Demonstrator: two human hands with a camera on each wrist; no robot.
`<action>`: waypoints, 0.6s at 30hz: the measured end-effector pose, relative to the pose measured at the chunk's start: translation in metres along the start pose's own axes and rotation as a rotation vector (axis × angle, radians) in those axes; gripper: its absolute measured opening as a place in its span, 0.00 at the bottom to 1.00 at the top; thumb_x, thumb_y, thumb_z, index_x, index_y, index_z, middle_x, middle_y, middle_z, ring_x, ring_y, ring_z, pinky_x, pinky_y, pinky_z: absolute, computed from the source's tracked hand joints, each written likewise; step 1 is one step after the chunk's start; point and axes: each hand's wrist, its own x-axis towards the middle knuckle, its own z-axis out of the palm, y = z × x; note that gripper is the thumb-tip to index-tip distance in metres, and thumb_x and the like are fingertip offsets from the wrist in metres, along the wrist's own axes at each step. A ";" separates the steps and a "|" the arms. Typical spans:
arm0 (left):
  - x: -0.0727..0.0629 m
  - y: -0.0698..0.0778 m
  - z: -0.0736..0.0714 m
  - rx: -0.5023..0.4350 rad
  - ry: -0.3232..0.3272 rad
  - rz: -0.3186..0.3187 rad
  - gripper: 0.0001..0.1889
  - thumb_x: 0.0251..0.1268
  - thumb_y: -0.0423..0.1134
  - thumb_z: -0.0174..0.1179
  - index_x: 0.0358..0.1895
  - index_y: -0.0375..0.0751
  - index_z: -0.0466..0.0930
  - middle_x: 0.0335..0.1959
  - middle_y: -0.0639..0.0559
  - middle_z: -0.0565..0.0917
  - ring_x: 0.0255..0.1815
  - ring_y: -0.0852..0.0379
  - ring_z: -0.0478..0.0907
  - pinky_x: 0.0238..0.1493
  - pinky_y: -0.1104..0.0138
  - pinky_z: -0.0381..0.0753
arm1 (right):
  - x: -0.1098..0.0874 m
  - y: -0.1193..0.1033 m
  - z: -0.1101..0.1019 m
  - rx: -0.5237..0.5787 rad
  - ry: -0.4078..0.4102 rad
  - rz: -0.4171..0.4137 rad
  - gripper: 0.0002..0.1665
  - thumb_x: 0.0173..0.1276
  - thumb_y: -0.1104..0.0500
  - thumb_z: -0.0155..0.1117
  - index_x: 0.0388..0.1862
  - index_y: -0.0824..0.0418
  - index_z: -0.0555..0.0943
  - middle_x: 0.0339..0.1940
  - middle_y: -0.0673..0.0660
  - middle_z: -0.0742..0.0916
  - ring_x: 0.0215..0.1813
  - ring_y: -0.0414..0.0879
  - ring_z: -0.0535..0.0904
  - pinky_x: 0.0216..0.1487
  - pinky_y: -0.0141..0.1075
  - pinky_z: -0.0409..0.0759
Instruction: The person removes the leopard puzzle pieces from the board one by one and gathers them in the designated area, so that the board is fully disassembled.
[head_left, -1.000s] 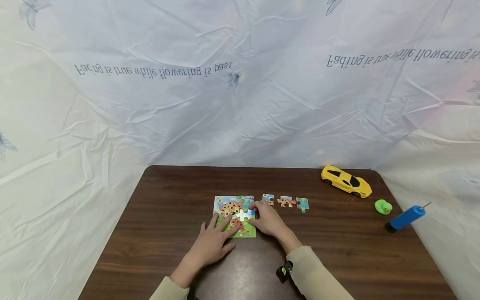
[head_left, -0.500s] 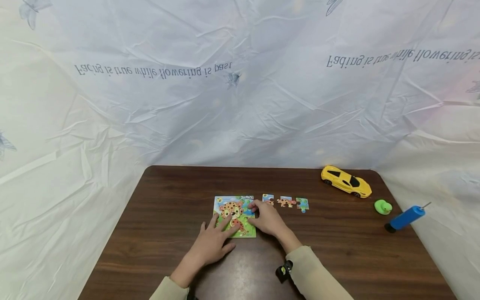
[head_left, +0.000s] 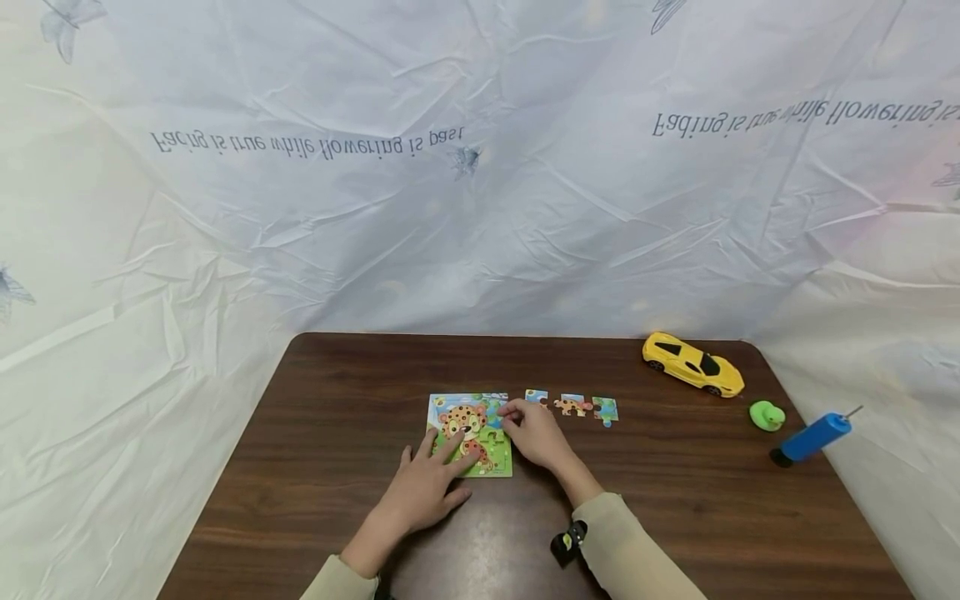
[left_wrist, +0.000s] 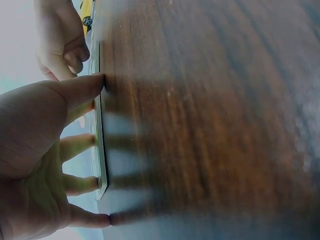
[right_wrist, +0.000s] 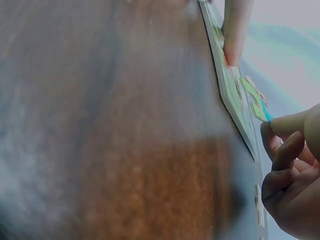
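Note:
A cartoon leopard jigsaw puzzle (head_left: 493, 468) lies flat on the table. My left hand (head_left: 426, 490) rests on its lower left with fingers spread; in the left wrist view the fingertips (left_wrist: 90, 184) press on the board and the thumb touches its near edge. At the puzzle's right side, my right hand (head_left: 538, 435) pinches a puzzle piece between thumb and finger. In the right wrist view this green and blue puzzle piece (right_wrist: 256, 101) is tilted, close over the board. Its far part is partly hidden by my hand in the head view.
Three loose puzzle pieces lie right of the board, among them a blue-green piece (head_left: 605, 408) and a leopard-spotted piece (head_left: 573, 405). Farther right are a yellow toy car (head_left: 693, 364), a green toy duck (head_left: 767, 415) and a blue cylinder with a metal needle (head_left: 813, 437).
A white gap showed in the puzzle a second ago; the piece in my right hand now covers it. The right thumb has shifted slightly upward. My left hand has stayed in place.

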 end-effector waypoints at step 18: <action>0.000 0.000 0.001 -0.019 -0.014 -0.011 0.29 0.77 0.57 0.60 0.78 0.62 0.71 0.82 0.47 0.61 0.79 0.27 0.55 0.61 0.25 0.64 | -0.030 0.034 -0.077 0.007 0.049 0.113 0.07 0.77 0.62 0.64 0.48 0.58 0.87 0.38 0.51 0.86 0.30 0.46 0.74 0.33 0.38 0.74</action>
